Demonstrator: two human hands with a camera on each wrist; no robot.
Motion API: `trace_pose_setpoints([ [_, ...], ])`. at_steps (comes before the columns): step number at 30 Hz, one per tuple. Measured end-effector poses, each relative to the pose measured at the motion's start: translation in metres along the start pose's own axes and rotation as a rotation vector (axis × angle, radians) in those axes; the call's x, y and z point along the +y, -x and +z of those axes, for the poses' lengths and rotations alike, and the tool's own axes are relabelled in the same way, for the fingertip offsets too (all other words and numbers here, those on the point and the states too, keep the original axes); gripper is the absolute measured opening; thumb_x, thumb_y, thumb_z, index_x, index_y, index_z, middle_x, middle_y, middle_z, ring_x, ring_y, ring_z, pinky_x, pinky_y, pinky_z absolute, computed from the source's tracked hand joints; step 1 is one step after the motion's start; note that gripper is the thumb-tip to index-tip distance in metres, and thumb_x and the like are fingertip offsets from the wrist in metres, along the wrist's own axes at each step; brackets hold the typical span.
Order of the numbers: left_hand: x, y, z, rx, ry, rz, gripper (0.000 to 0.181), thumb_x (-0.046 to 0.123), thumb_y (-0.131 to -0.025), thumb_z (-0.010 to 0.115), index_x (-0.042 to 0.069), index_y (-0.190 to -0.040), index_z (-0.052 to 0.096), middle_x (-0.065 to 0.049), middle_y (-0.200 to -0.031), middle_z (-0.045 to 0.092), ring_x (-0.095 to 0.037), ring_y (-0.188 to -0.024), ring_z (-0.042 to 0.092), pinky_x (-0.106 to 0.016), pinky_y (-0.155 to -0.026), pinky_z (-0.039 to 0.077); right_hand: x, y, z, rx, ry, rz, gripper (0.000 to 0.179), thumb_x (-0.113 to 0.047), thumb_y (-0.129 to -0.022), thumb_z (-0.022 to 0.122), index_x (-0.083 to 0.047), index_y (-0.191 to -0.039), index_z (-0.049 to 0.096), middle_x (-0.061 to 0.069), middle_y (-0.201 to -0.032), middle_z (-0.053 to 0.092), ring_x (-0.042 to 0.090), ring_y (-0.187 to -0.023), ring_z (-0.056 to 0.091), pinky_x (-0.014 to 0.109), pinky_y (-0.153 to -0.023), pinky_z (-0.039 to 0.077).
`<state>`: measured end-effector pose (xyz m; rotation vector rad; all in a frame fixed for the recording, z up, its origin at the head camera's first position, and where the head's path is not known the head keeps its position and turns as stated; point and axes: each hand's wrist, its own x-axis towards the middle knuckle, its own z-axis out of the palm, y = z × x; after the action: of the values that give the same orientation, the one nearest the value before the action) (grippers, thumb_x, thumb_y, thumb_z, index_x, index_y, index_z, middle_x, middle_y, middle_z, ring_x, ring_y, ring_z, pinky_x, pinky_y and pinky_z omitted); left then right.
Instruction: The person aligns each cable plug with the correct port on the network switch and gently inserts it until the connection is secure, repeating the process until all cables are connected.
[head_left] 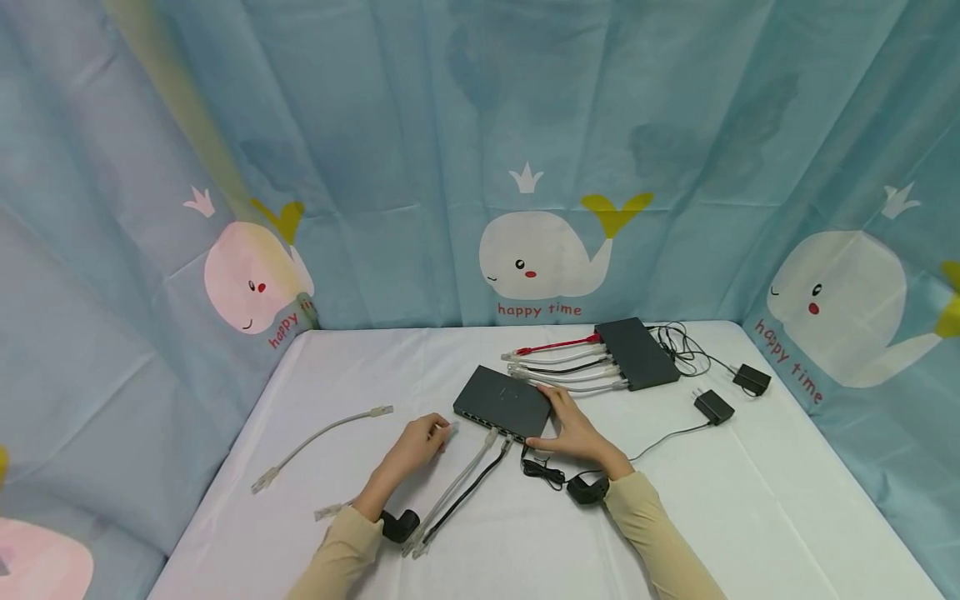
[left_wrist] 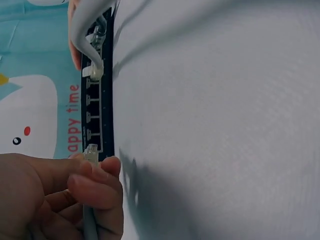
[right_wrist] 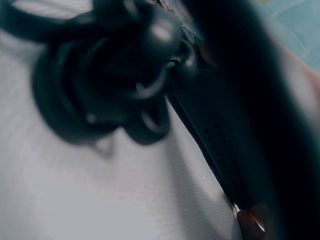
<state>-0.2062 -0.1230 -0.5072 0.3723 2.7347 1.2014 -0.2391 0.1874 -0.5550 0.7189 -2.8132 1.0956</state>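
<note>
My left hand [head_left: 416,443] pinches a grey network cable just behind its clear plug [left_wrist: 91,152]. The plug points at the port row of a black network switch [head_left: 501,402], close by the end port in the left wrist view. A grey cable [head_left: 471,473] and a black cable [head_left: 468,493] sit plugged into the same row, their loose ends lying toward me. My right hand [head_left: 576,430] grips the switch's right end, thumb at the near edge and fingers at the far one. In the right wrist view, bundled black cord [right_wrist: 110,75] partly hides the switch's vented side [right_wrist: 222,140].
A second black switch [head_left: 637,353] at the back right has red, grey and black cables plugged in. Two black power adapters [head_left: 752,379] lie at right with their cords. One loose grey cable [head_left: 318,439] lies at left. A patterned curtain [head_left: 420,167] surrounds the white table [head_left: 780,500].
</note>
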Motion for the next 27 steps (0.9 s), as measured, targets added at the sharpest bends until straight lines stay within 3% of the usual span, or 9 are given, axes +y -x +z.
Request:
trace_pose_setpoints([
  [8, 0.000, -0.006, 0.005, -0.131, 0.129, -0.040, 0.023, 0.017, -0.098, 0.048, -0.003, -0.107, 0.055, -0.008, -0.066, 0.055, -0.017, -0.049, 0.059, -0.028, -0.049, 0.048, -0.002, 0.001, -0.001, -0.001, 0.007, 0.000, 0.103, -0.058, -0.068, 0.073, -0.015, -0.148, 0.023, 0.010, -0.135, 0.033, 0.031, -0.125, 0.040, 0.054, -0.096, 0.038],
  [13, 0.007, -0.010, 0.006, -0.149, 0.080, 0.023, 0.026, 0.019, -0.097, 0.051, -0.003, -0.107, 0.058, -0.008, -0.074, 0.059, -0.017, -0.053, 0.060, -0.026, -0.052, 0.048, -0.003, 0.000, -0.001, 0.002, 0.013, 0.002, 0.103, -0.056, -0.068, 0.074, -0.014, -0.147, 0.024, 0.013, -0.134, 0.034, 0.034, -0.125, 0.040, 0.055, -0.097, 0.037],
  [18, 0.014, -0.013, 0.006, -0.153, -0.005, 0.107, 0.024, 0.017, -0.096, 0.051, -0.003, -0.102, 0.063, -0.010, -0.061, 0.058, -0.013, -0.046, 0.052, -0.024, -0.049, 0.040, -0.004, -0.001, -0.001, 0.000, 0.015, 0.001, 0.103, -0.056, -0.068, 0.074, -0.013, -0.147, 0.024, 0.013, -0.133, 0.035, 0.033, -0.125, 0.040, 0.053, -0.096, 0.038],
  [27, 0.014, -0.020, 0.009, -0.190, 0.016, 0.076, 0.027, 0.018, -0.096, 0.052, -0.004, -0.105, 0.064, -0.009, -0.064, 0.059, -0.012, -0.048, 0.052, -0.024, -0.051, 0.040, -0.002, -0.001, 0.000, 0.006, 0.007, -0.005, 0.103, -0.057, -0.068, 0.074, -0.013, -0.147, 0.025, 0.013, -0.133, 0.035, 0.032, -0.123, 0.041, 0.053, -0.096, 0.038],
])
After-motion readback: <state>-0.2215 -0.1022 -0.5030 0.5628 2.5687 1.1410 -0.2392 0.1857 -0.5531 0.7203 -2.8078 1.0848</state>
